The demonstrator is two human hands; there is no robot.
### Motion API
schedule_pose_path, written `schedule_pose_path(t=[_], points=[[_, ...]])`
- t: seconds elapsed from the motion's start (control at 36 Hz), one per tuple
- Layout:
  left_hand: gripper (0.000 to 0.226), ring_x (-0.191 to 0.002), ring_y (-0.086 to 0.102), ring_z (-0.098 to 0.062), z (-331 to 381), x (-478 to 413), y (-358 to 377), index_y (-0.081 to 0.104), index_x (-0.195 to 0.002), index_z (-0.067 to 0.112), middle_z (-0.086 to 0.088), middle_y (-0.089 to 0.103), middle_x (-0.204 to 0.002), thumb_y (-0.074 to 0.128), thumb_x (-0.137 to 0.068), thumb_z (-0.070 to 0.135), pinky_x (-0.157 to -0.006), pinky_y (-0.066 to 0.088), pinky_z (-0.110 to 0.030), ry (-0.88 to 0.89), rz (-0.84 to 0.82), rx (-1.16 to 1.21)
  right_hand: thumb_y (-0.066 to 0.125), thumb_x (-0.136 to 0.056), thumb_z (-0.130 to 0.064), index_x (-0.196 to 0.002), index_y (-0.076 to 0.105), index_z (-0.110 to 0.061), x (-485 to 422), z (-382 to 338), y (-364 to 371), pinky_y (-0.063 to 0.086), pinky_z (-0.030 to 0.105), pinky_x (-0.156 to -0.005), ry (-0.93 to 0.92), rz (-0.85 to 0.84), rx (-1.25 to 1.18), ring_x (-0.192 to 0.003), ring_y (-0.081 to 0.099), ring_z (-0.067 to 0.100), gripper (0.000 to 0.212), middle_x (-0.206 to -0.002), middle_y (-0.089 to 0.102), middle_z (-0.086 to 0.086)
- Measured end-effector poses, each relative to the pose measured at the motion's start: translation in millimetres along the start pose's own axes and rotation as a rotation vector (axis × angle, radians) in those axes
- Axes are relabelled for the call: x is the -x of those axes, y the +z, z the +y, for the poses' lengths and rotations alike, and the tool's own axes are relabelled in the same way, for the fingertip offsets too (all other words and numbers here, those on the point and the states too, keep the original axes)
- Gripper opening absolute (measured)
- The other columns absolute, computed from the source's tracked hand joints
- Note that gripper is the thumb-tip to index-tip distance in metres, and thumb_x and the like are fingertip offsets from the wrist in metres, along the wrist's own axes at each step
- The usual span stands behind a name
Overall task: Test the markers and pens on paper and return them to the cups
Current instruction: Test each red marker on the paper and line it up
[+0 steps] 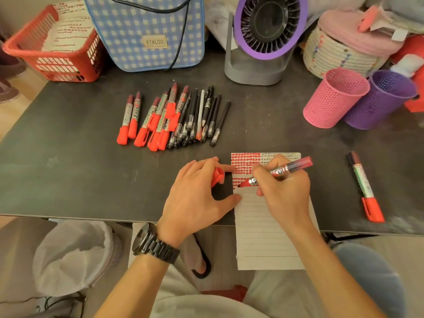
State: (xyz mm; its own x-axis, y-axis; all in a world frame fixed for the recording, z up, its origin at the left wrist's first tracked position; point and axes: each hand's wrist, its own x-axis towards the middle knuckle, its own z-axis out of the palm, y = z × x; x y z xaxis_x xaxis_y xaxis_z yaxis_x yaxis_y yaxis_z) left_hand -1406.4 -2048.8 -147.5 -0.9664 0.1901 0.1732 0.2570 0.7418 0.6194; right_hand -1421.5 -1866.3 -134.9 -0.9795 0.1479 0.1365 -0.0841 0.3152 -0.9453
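Right hand (284,191) grips an uncapped red-ink marker with a silver label (280,171), fingers curled round the barrel, tip down on the lined white paper sheet (263,226) at the lower edge of a block of red marks

Left hand (197,193) holds the red plastic marker cap (218,176) tucked under its fingers, with index fingertip and thumb on the sheet's left edge; black metal wristwatch (153,245) on that wrist

Sheet lies on the dark grey tabletop (68,157), near end hanging over the front edge; top strip filled with red marks on the left, dark pen marks on the right

Behind the sheet, a loose pile of red-capped markers (151,120), and touching it on the right a bunch of black pens (199,118), all lying flat

One more capped red marker (364,187) lies alone to the right of the sheet, well apart from the pile

Pink perforated cup (332,99) and purple perforated cup (380,99) stand side by side at the back right, no pens visible in them

Back row: red plastic basket (52,65), blue checked fabric bag (146,31), grey desk fan with purple rim (263,37), woven rope basket (339,53)
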Motion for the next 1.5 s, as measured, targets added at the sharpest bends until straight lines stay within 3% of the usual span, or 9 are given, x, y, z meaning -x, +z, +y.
schedule_pose_path(t=[0.08,0.17,0.22,0.31,0.53,0.72,0.89,1.31,1.5], points=[[0.041,-0.136,0.044,-0.001,-0.9,0.0,-0.1,0.049,-0.096,0.033,0.031,0.059,-0.124,0.065,-0.074,0.064,-0.120,0.025,-0.035,-0.019,-0.001,0.001,0.069,-0.090,-0.008,-0.060,0.058,-0.016,0.5,-1.0,1.3,0.051,0.016,-0.055,-0.007,-0.002,0.015,-0.052,0.063,0.009,0.033,-0.051,0.062,-0.004],[0.050,-0.135,0.044,0.000,-1.4,-0.5,0.2,0.058,-0.110,0.032,0.040,0.045,-0.103,0.062,-0.073,0.067,-0.120,0.022,-0.032,-0.024,-0.008,-0.004,0.069,-0.090,-0.007,-0.060,0.058,-0.017,0.2,-2.6,2.5,0.047,0.010,-0.052,-0.006,-0.010,0.017,-0.050,0.062,0.006,0.033,-0.050,0.061,-0.006],[0.046,-0.135,0.043,0.002,-1.0,-0.6,0.4,0.056,-0.103,0.031,0.045,0.047,-0.109,0.063,-0.073,0.066,-0.117,0.020,-0.027,-0.018,0.002,0.004,0.069,-0.089,-0.008,-0.060,0.059,-0.018,0.0,-3.4,3.7,0.046,0.009,-0.051,-0.005,-0.013,0.029,-0.050,0.062,0.006,0.033,-0.050,0.062,-0.007],[0.039,-0.135,0.043,0.002,-0.4,-1.0,0.7,0.040,-0.088,0.035,0.033,0.059,-0.128,0.065,-0.075,0.061,-0.115,0.020,-0.026,-0.019,0.017,0.016,0.069,-0.089,-0.008,-0.060,0.059,-0.019,0.0,-3.7,4.2,0.048,0.010,-0.052,-0.009,-0.012,0.039,-0.052,0.064,0.009,0.033,-0.051,0.063,-0.006],[0.042,-0.136,0.043,-0.001,0.7,-0.7,0.8,0.029,-0.083,0.040,0.029,0.062,-0.128,0.066,-0.074,0.059,-0.117,0.024,-0.031,-0.018,0.037,0.016,0.069,-0.088,-0.007,-0.059,0.059,-0.016,0.3,-1.5,3.9,0.048,0.012,-0.053,-0.039,-0.005,0.054,-0.050,0.062,0.007,0.032,-0.051,0.062,-0.002],[0.042,-0.136,0.044,-0.002,2.5,-1.0,-0.9,0.032,-0.085,0.039,0.028,0.062,-0.129,0.067,-0.075,0.059,-0.116,0.024,-0.032,-0.018,0.030,0.009,0.070,-0.089,-0.009,-0.060,0.060,-0.016,0.4,-1.2,5.2,0.046,0.007,-0.055,-0.045,-0.012,0.066,-0.050,0.062,0.004,0.031,-0.051,0.063,-0.004],[0.041,-0.136,0.044,-0.003,3.0,-0.8,-1.5,0.037,-0.086,0.032,0.027,0.062,-0.129,0.069,-0.075,0.056,-0.116,0.023,-0.031,-0.020,0.026,0.013,0.071,-0.089,-0.010,-0.059,0.058,-0.024,0.9,-2.7,5.1,0.047,0.007,-0.055,-0.047,-0.016,0.062,-0.051,0.063,0.006,0.036,-0.050,0.062,-0.008],[0.043,-0.136,0.044,-0.004,3.8,-0.9,-3.4,0.033,-0.084,0.039,0.027,0.062,-0.130,0.072,-0.076,0.053,-0.117,0.023,-0.033,-0.026,0.014,0.010,0.070,-0.089,-0.009,-0.060,0.059,-0.023,1.1,-3.7,5.2,0.048,0.008,-0.056,-0.047,-0.008,0.074,-0.052,0.064,0.006,0.034,-0.052,0.063,-0.008],[0.041,-0.135,0.043,-0.003,4.0,-1.0,-4.0,0.038,-0.086,0.032,0.028,0.061,-0.130,0.072,-0.076,0.054,-0.117,0.023,-0.032,-0.030,0.011,0.009,0.069,-0.088,-0.011,-0.059,0.058,-0.024,0.9,-4.6,4.9,0.048,0.010,-0.054,-0.058,-0.012,0.072,-0.052,0.063,0.006,0.033,-0.051,0.062,-0.009]])
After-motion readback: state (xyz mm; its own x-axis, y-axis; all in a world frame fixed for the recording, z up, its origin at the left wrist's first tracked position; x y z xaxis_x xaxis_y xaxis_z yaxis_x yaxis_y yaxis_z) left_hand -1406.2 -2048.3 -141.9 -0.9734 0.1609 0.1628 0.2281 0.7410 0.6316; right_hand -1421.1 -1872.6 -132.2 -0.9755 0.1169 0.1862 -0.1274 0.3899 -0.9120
